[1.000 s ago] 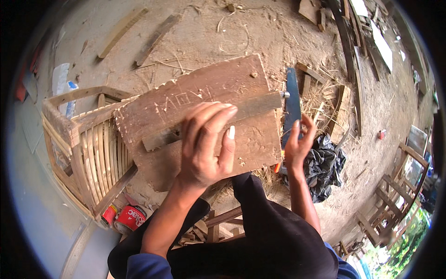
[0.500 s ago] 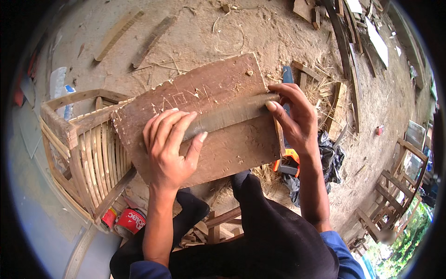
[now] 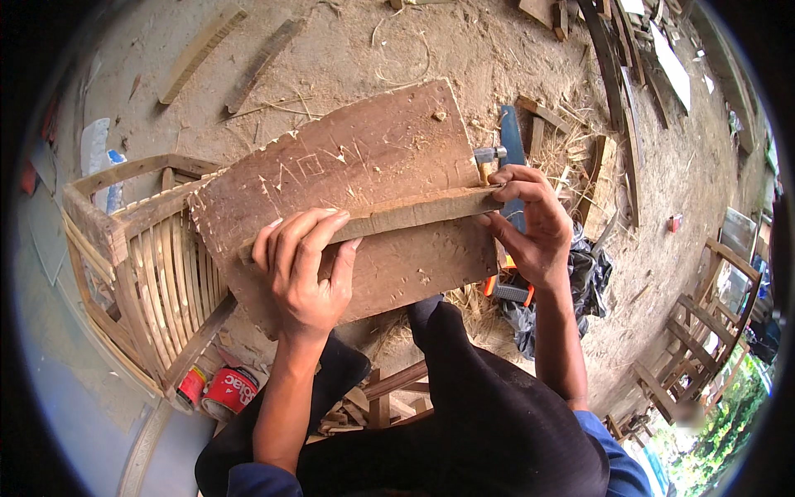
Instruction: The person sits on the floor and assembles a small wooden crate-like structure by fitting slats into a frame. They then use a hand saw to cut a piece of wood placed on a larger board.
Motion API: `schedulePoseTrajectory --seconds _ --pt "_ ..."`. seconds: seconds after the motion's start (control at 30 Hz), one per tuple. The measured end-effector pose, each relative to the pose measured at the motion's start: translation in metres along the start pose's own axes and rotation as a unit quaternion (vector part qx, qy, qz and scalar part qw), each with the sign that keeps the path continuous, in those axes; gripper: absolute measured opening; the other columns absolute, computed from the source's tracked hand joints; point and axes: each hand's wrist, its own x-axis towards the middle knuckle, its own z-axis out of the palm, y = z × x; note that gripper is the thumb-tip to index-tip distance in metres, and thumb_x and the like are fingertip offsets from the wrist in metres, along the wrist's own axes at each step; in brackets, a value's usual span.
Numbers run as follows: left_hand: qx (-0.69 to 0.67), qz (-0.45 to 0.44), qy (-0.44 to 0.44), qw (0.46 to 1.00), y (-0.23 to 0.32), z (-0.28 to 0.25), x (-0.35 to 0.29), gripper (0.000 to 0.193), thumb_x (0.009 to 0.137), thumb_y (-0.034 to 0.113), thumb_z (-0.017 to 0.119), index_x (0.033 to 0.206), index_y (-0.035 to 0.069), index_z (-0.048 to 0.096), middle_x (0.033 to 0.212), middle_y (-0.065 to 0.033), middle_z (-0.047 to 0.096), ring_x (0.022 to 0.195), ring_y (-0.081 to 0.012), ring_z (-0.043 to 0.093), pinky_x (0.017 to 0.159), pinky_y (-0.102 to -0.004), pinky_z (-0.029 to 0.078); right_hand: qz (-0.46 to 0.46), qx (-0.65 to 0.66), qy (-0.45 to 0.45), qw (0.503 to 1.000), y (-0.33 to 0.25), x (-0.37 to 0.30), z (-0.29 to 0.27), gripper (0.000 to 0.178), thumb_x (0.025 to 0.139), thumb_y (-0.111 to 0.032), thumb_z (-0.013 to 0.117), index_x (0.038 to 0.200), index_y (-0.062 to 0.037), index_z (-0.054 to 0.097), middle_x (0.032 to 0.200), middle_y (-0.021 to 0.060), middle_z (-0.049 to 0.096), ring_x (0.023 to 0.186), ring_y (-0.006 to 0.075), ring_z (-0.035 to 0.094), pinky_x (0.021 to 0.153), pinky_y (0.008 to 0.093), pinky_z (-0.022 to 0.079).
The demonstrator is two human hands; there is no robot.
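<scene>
Between my two hands a narrow wooden strip (image 3: 422,212) is held lengthwise over a brown wooden board (image 3: 397,273). My left hand (image 3: 306,269) is closed on the strip near its left end, fingers along the top and thumb below. At the other end my right hand (image 3: 534,219) pinches the strip between fingers and thumb, just past the board's right edge. Scratched marks and bits of wood show on the board's upper part. A hammer (image 3: 490,155) with a metal head lies beyond my right fingers, beside a blue saw blade (image 3: 512,137).
A slatted wooden frame (image 3: 124,240) stands at the left, with red cans (image 3: 228,391) below it. An orange and grey saw handle (image 3: 511,291) and a black plastic bag (image 3: 584,286) lie right of the board. Wood offcuts (image 3: 600,178) and shavings are scattered on the dirt floor.
The strip has been turned in my hands and now shows a narrower face. My right fingers have shifted on its end, and the hammer head has come into view.
</scene>
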Motion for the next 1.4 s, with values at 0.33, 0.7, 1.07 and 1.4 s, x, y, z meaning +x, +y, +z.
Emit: schedulePoseTrajectory --seconds 0.33,0.7,1.07,1.4 --pt "0.017 0.012 -0.017 1.0 0.002 -0.001 0.002 0.035 0.085 0.012 0.078 0.117 0.008 0.065 0.114 -0.0066 0.071 0.111 -0.0255 0.065 0.107 -0.0438 0.038 0.047 0.056 0.028 0.997 0.0 -0.006 0.007 0.042 0.086 -0.012 0.079 0.123 -0.0009 0.063 0.122 0.0111 0.062 0.111 0.0195 0.058 0.091 0.0326 0.048" --pt "0.023 0.02 -0.005 1.0 0.005 -0.005 0.001 0.026 0.084 0.009 0.078 0.108 0.008 0.069 0.111 -0.0059 0.072 0.114 -0.0271 0.063 0.106 -0.0446 0.04 0.067 0.073 0.006 0.995 -0.007 -0.003 0.005 0.033 0.088 -0.006 0.076 0.118 -0.0006 0.064 0.12 0.0128 0.062 0.111 0.0215 0.059 0.092 0.0329 0.049" --pt "0.014 -0.011 0.018 1.0 0.003 0.002 0.003 0.046 0.085 0.016 0.076 0.128 0.006 0.062 0.133 -0.0103 0.061 0.132 -0.0341 0.05 0.113 -0.0484 0.035 -0.008 -0.022 0.031 0.999 -0.005 -0.005 0.012 0.037 0.078 0.002 0.079 0.112 -0.0037 0.064 0.126 0.0153 0.063 0.119 0.03 0.061 0.099 0.039 0.05" --pt "0.08 0.003 0.01 0.997 0.002 -0.003 -0.003 0.045 0.077 0.013 0.083 0.12 0.01 0.071 0.121 -0.0063 0.063 0.123 -0.0308 0.052 0.107 -0.0459 0.04 0.025 -0.009 0.023 0.999 -0.011 -0.001 0.014 0.045 0.077 -0.003 0.084 0.118 -0.0027 0.064 0.119 0.0126 0.063 0.112 0.0267 0.062 0.095 0.037 0.051"
